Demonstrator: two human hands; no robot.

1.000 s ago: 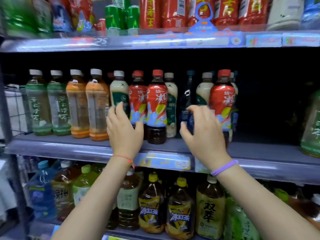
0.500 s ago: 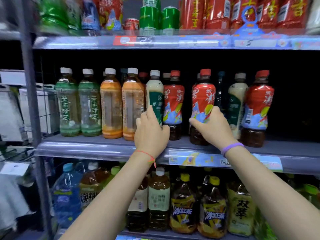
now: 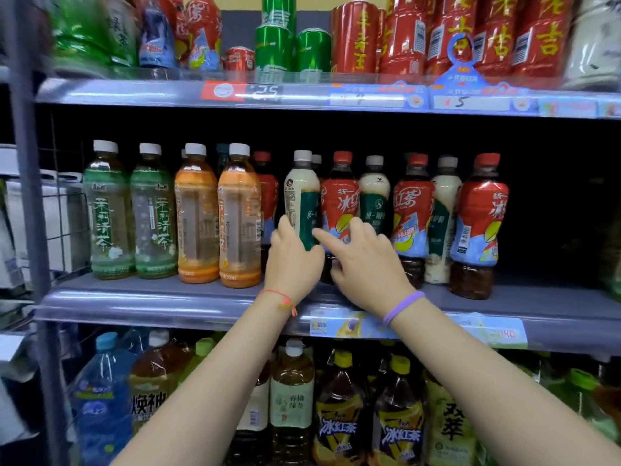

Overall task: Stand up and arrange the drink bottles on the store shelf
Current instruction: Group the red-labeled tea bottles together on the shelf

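Observation:
On the middle shelf stand upright bottles in a row. My left hand grips the lower part of a cream-and-green milk tea bottle. My right hand wraps the base of a red iced tea bottle just to its right, with the forefinger stretched toward the milk tea bottle. Further right stand another milk tea bottle, a red iced tea bottle, a third milk tea bottle and a red iced tea bottle.
Two green tea bottles and two orange bottles stand at the left of the shelf. Cans and red bottles fill the shelf above, large bottles the one below. A metal upright runs down the left. The shelf's right end is dark.
My right hand left the iced tea bottle further right and moved left onto the one beside the milk tea bottle. My left hand closed on the milk tea bottle. The camera came closer.

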